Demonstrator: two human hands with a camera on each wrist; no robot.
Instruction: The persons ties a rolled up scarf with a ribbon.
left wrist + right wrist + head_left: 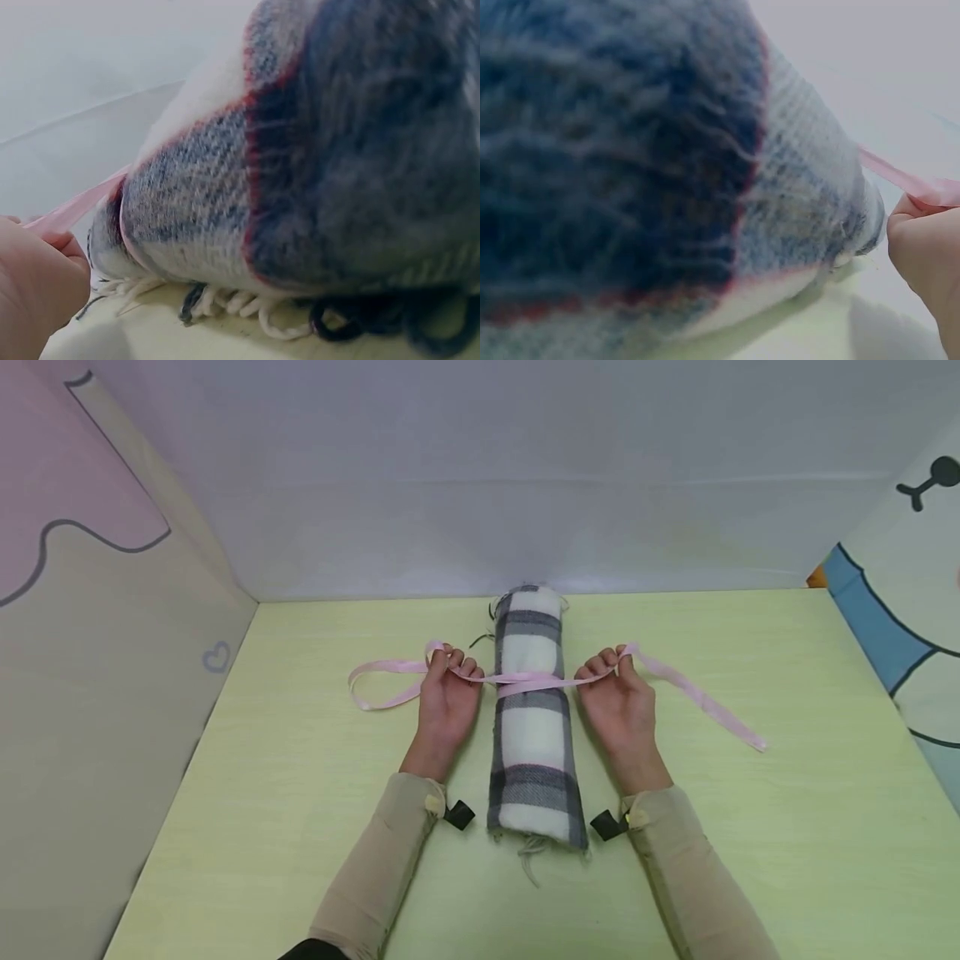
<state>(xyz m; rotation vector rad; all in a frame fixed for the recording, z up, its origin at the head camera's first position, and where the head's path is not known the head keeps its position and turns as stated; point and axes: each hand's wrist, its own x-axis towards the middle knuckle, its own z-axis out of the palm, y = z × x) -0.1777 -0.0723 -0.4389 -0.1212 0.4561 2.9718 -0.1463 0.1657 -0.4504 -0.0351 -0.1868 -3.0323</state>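
Pink ribbon (532, 677) held by both hands (452, 700) (618, 700) encircles rolled plaid cloth (532, 731).

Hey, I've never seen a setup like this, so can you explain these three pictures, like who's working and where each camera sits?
There's no machine here: these are a person's own bare hands. The wide picture comes from a camera worn on the head, looking forward and down. The other two come from cameras on the left and right wrists, so the cloth looks huge and partly blurred. On the pale table lies a rolled-up checked cloth, mostly grey and white, with fringe at its near end. A pink ribbon runs across its middle. The left hand pinches the ribbon on one side, with a loop of it beyond. The right hand pinches it on the other side, with a loose end trailing away.
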